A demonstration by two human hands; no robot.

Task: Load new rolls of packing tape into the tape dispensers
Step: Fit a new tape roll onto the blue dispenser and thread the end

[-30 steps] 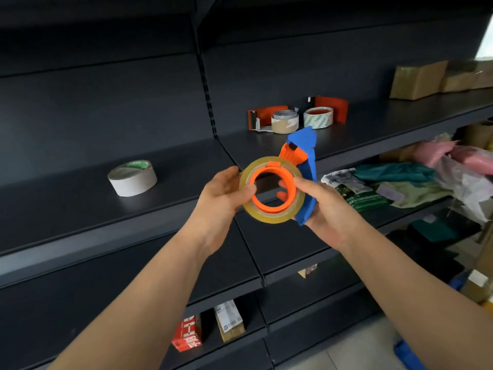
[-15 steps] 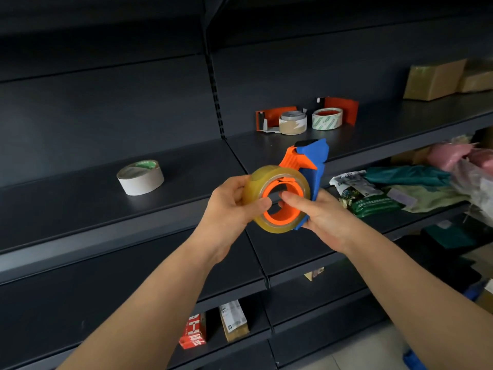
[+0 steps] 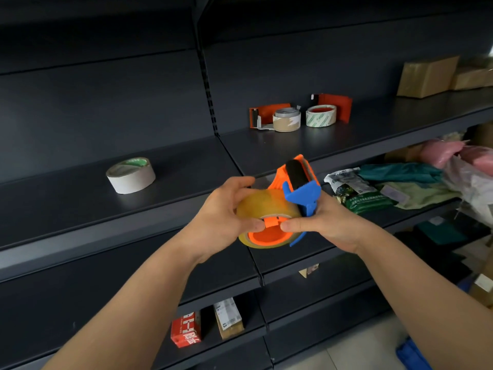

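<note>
Now both hands hold the clear packing tape roll [image 3: 266,206] on the orange-and-blue tape dispenser [image 3: 298,188] before the shelf's front edge [image 3: 106,241]: left hand [image 3: 221,217] fingers curl round the roll, right hand [image 3: 328,222] thumb pinches the orange hub.

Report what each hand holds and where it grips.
Left hand grips the tape roll by its outer rim; right hand holds the tape dispenser by its blue frame.

Tape dispenser [image 3: 304,194] handle hidden under right hand [image 3: 330,225]; left hand [image 3: 221,217] fingertips hidden behind tape roll [image 3: 262,205]. Below dispenser, red box [image 3: 185,333] print unreadable. Far right of dispenser, cardboard boxes [image 3: 426,76] blurred, edge-cut.
</note>
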